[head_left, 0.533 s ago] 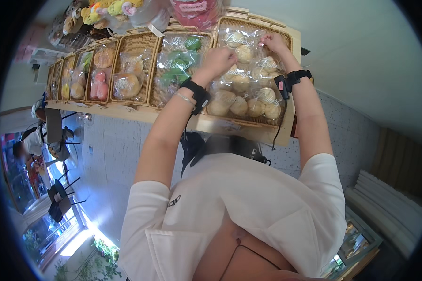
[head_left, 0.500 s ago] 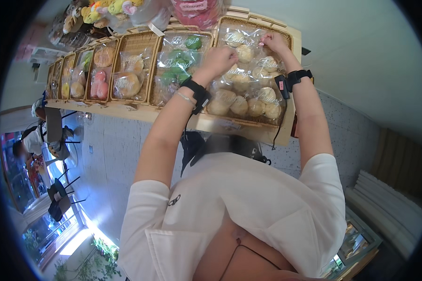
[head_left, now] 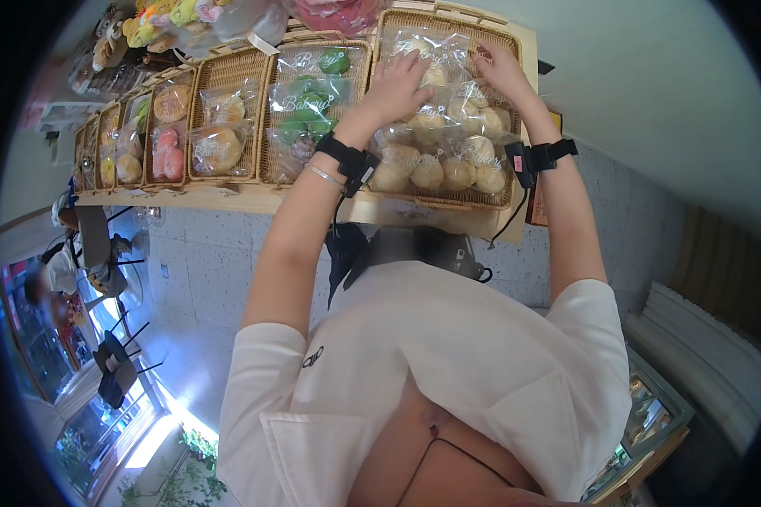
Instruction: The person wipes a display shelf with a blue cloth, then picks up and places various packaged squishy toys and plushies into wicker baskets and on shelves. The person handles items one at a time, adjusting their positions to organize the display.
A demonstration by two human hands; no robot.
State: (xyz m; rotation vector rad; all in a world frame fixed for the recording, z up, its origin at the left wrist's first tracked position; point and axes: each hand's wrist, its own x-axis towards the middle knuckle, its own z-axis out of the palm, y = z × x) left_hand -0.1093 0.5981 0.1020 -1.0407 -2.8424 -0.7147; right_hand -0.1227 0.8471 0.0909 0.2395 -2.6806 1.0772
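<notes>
Now that the left hand [head_left: 393, 91] has uncurled wide, it grips nothing over the bagged buns [head_left: 436, 73] in the basket [head_left: 448, 200], but I cannot tell if the bent right hand [head_left: 505, 73] holds anything.

Daylight hits you from lower left: window [head_left: 97, 439] blown out, bluish glare on your floor [head_left: 207, 338]. Clear bags [head_left: 397, 160] before you show small highlights. Lower right dimmer. Fisheye bends your bench [head_left: 372, 211]; rim black, far-left baskets [head_left: 110, 187] soft.
</notes>
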